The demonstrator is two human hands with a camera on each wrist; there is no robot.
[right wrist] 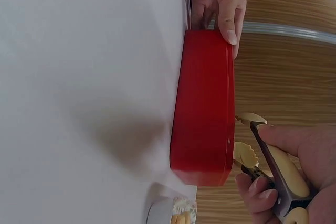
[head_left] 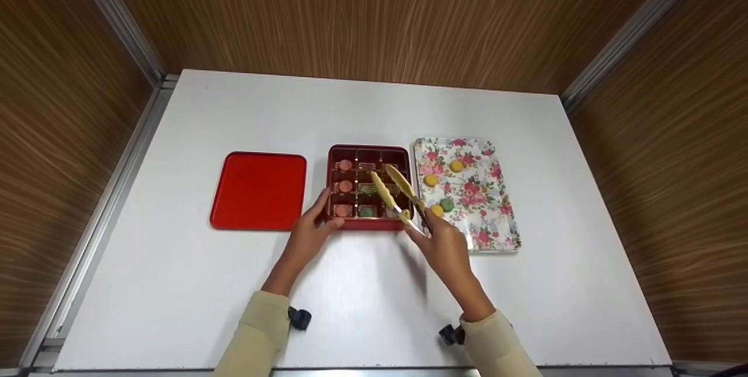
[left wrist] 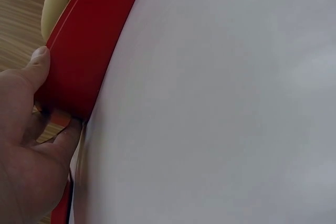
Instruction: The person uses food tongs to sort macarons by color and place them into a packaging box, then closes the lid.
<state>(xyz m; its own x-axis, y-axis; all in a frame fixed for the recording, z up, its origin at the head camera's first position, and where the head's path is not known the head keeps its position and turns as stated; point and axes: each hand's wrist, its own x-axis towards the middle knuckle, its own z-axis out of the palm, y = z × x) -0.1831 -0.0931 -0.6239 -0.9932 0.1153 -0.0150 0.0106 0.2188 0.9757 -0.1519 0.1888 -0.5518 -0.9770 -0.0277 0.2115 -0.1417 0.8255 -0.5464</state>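
My left hand [head_left: 308,235] holds the front left corner of a deep red box [head_left: 374,224], thumb on its front and fingers along its side. A clear divided insert in the box bears pink macarons [head_left: 345,186] down the left column and green macarons [head_left: 366,212] in the middle column. My right hand [head_left: 447,248] grips a pair of tongs [head_left: 383,190] with cream scalloped tips. Those tips stand apart above the box, nothing visible between them. In the right wrist view, the tongs [right wrist: 286,174] are beside the box's [right wrist: 205,108] upper rim.
Right of the box lies a flowered tray [head_left: 488,225] with yellow macarons [head_left: 456,166] and a green macaron [head_left: 446,205]. A flat red lid [head_left: 260,190] rests on the white table [head_left: 350,307] to the left. Wood-patterned walls [head_left: 350,20] enclose the back and sides.
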